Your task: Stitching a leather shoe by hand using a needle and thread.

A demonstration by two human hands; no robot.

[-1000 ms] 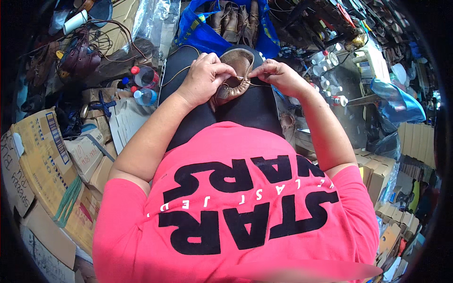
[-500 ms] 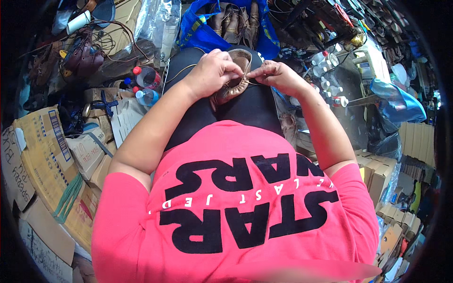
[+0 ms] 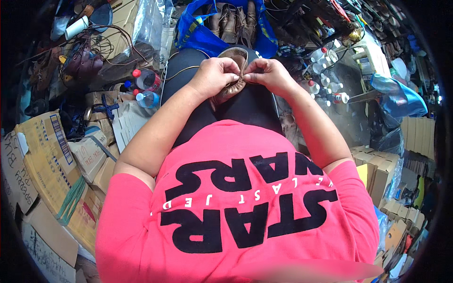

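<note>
Your thighs (image 3: 255, 106), in dark trousers, lie beneath the brown leather piece (image 3: 231, 92) and bear it. They look a soft support, so I'd press them together under it to stop it rolling. Well to the left of the leather piece and nearer your body is a cardboard box (image 3: 41, 146); just beyond the leather piece stands the blue bag (image 3: 191, 35), its mouth open.

The leather piece itself rests between your hands, its puckered rim facing up. Your left hand (image 3: 213, 76) meets that rim from the left, your right hand (image 3: 269, 75) from the right, both pinching it with fingertips nearly touching. How much cord is caught with the leather is too small to tell. A steady, matched pull from each side should serve the puckers better than one hard tug, which could bunch or tear the edge.

Left of the leather piece, past your thigh, is a bottle (image 3: 147, 99) of blue liquid; mind it if your left arm swings wide. Thinnest of all, the cord (image 3: 181, 71) curves over your thigh left of the leather piece: let it run free, since a trapped loop could knot.
</note>
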